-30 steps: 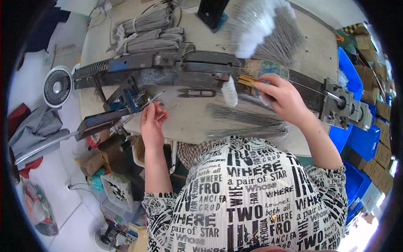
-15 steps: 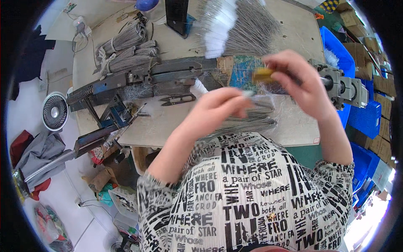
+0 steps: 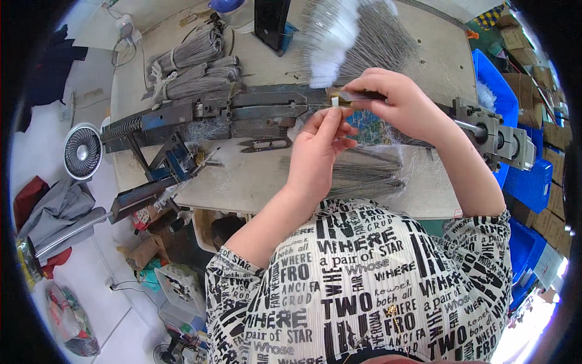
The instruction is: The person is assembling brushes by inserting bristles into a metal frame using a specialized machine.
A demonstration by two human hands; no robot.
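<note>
My left hand (image 3: 318,142) is raised over the middle of the bench, thumb and fingers pinched on a small white piece (image 3: 334,102). Right beside it, my right hand (image 3: 391,97) grips a yellowish-brown tool with a dark part (image 3: 364,96); its exact kind is hard to make out. The tool's end comes close to the white piece, and I cannot tell whether they touch. Both hands are above a long dark metal bar fixture (image 3: 257,99) that runs across the bench. Under them lies a worn blue patch (image 3: 371,127), partly hidden by the hands.
Black snips (image 3: 265,144) lie left of my left hand. Thin wires (image 3: 364,167) lie near my body; tied wire bundles (image 3: 191,48) sit at the far left. White bristle strips (image 3: 330,45) on wires are at the back. A metal clamp mechanism (image 3: 494,133) stands at the right, beside blue bins (image 3: 497,91).
My hands have come together: the left moved up and away from my body with the white piece, the right moved left with the tool. The whole view has shifted slightly.
</note>
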